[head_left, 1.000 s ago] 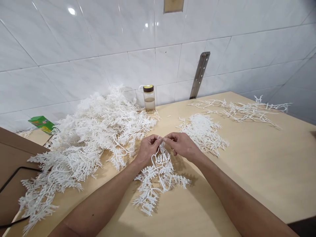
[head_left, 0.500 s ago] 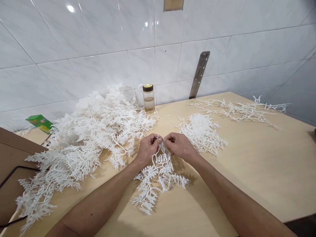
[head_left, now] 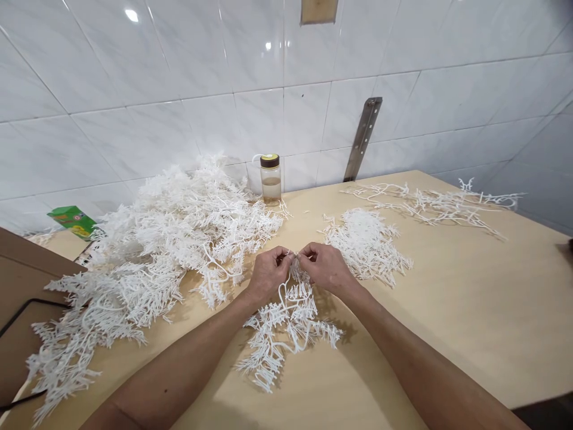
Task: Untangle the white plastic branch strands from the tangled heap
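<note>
A white plastic branch with many bristly twigs (head_left: 293, 316) hangs from my fingers and spreads over the table toward me. My left hand (head_left: 270, 272) pinches its upper end between thumb and forefinger. Right beside it, the thumb and forefinger of my right hand (head_left: 326, 266) are pinched together at the same end; the exact bit between the fingertips is too small to make out. Close to my right hand lies a pile of small loose white sprigs (head_left: 369, 245). To the left of my left hand rises a large heap of white bristly branches (head_left: 188, 221).
Bare, stripped-looking white stems (head_left: 434, 203) lie at the table's back right. A lidded bottle (head_left: 271, 182) part full of liquid stands by the tiled wall (head_left: 197, 131). A metal bracket (head_left: 363, 138) leans there. At left are a green box (head_left: 74, 222) and brown cardboard (head_left: 27, 298).
The view has tilted up very slightly. My hands stay together at the branch's upper end, with only small finger movements.
</note>
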A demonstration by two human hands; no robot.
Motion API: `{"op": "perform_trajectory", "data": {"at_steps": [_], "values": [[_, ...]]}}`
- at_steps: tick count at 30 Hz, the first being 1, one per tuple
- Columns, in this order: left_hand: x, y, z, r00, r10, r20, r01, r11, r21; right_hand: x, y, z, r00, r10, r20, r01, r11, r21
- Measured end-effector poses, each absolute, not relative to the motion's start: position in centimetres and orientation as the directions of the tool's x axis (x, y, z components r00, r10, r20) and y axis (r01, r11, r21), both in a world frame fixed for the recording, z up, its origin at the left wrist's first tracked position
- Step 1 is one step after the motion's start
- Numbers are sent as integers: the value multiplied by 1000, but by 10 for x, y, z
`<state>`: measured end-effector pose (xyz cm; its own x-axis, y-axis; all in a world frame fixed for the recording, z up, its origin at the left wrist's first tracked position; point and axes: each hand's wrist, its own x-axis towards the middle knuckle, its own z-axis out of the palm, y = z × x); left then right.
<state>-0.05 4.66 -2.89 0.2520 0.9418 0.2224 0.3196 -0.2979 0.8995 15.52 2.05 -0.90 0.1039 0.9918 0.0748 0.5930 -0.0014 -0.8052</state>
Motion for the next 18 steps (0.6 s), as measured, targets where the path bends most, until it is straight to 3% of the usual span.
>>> {"op": "perform_trajectory", "data": {"at_steps": [6,9,13,18], "values": [[-2,45,-24,330,902,277,398,-399,826,149,17,-10,39,983,180,716,98,-691],[-2,42,-24,405,873,274,367,-429,825,149,18,-12,17,965,260,822,135,-553],[0,39,-28,463,854,239,286,-399,871,165,25,-17,87,916,392,927,69,-369],[1,41,-32,400,909,114,118,-175,977,196,34,-14,245,822,514,897,9,-442]]}}
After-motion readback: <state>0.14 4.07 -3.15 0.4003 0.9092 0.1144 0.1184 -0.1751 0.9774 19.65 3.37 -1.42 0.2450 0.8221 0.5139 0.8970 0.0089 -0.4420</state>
